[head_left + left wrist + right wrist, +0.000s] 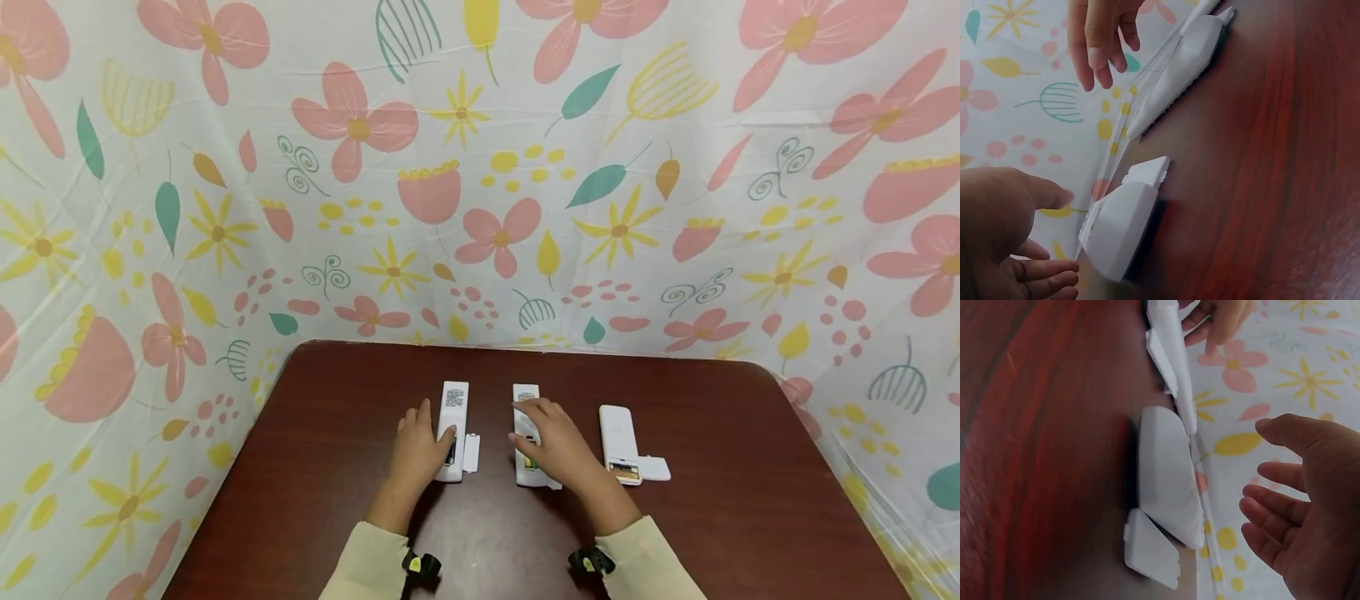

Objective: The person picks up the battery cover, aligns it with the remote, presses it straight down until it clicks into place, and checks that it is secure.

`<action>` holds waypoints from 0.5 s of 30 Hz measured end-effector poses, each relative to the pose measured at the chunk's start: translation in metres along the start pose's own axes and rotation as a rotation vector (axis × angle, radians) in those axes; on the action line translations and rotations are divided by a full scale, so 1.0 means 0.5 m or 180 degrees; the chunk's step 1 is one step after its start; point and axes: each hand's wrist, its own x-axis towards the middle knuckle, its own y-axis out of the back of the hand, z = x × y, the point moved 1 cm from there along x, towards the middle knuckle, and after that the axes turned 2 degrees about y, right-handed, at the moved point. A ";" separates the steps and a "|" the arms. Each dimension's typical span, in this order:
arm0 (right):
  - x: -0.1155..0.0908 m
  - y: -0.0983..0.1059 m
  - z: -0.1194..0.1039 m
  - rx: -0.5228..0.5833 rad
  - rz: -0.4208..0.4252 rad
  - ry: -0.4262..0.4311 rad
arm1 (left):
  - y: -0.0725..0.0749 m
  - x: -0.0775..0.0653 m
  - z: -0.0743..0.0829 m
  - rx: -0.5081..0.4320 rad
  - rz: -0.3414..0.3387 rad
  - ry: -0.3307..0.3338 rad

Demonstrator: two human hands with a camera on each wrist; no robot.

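On the table (750, 533) | left remote (460, 422) below left hand (420, 443) | middle remote (523, 426) below right hand (561, 446) | both spread

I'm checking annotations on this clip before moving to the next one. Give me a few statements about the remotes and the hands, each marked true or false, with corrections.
1. The table holds only two remotes. False: it holds three, the left remote, middle remote and right remote.
2. The right remote's battery bay is open. True.
3. The left hand grips the left remote. False: it holds nothing.
4. The right hand is over the middle remote. True.
5. The left cover lies to the left of the left remote. False: it lies to the right.
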 end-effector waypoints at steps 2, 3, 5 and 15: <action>0.000 -0.004 -0.005 -0.0024 0.0002 0.0028 | -0.003 -0.003 0.002 0.0012 0.0010 -0.0013; 0.000 -0.006 -0.008 -0.0013 0.0009 0.0041 | -0.005 -0.003 0.002 0.0029 0.0021 -0.0027; -0.001 -0.009 -0.013 0.0001 0.0020 0.0071 | -0.007 -0.007 0.003 0.0040 0.0019 -0.0063; -0.004 -0.037 -0.026 0.0072 0.0020 0.0357 | -0.032 -0.030 -0.001 0.0051 0.0056 -0.0137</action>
